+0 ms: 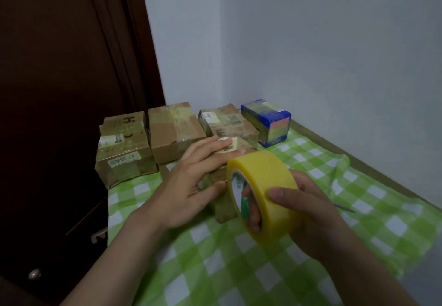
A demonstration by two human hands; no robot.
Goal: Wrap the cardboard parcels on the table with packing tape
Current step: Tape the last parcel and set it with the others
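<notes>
1. The right hand (311, 212) grips the yellow packing tape roll (263, 174). The thumb lies across the outer face of the roll and the fingers (252, 212) curl through its core. The roll stands on edge, and its open side faces the left hand.
2. The left hand (189, 183) rests flat on the near cardboard parcel (223, 212), directly left of the grip. Its fingers are straight and spread over the top of the parcel, and its thumb lies along the near side. It clamps nothing.
3. The near cardboard parcel sits on the table just beyond and to the left of the roll, and the roll hides part of it. The frame does not show whether the roll touches the parcel.
4. Beyond the grip, three more cardboard parcels stand in a row, all with glossy tape on them:
   - the left parcel (124, 147);
   - the middle parcel (174, 131);
   - the right parcel (227, 121).
5. A blue box (267, 124) stands just beside the right parcel, beyond and slightly right of the grip.
6. A green-and-white checked tablecloth (215, 269) lies under the parcels and below both hands.
7. A thin grey object (344, 208) lies on the cloth to the right of the grip. It is too blurred to identify.
8. A dark wooden door (59, 90) stands far left of the grip.
</notes>
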